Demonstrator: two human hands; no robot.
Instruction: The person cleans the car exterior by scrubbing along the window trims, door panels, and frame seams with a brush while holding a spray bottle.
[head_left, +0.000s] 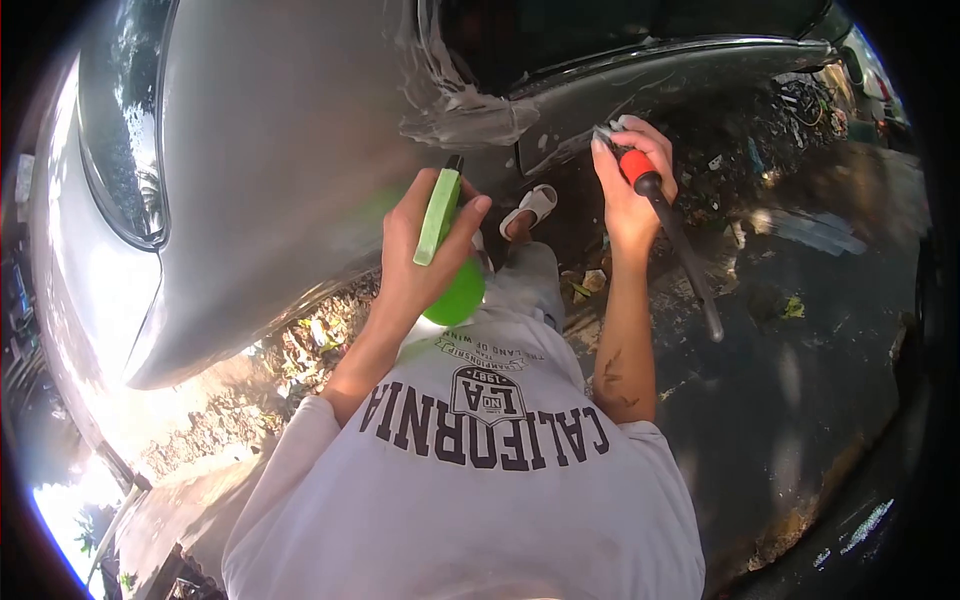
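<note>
My left hand (408, 245) is wrapped round a green spray bottle (457, 296), its light-green trigger head and black nozzle pointing at the car. A brush (680, 245) with a long black handle and a red collar is gripped in my right hand (632, 205). Its bristle end is close to the car's side, partly covered by my fingers; whether it touches the panel I cannot tell. White foam (470, 118) is smeared round the lower corner of the dark car window (620, 30) and along the panel of the silver-grey car (270, 130).
The car's lamp (125, 120) is at far left. Below me, a sandalled foot (530, 208) stands beside the car. Dry leaves (315, 345) and litter lie on the ground, and a dark wet-looking surface (770, 380) spreads to the right.
</note>
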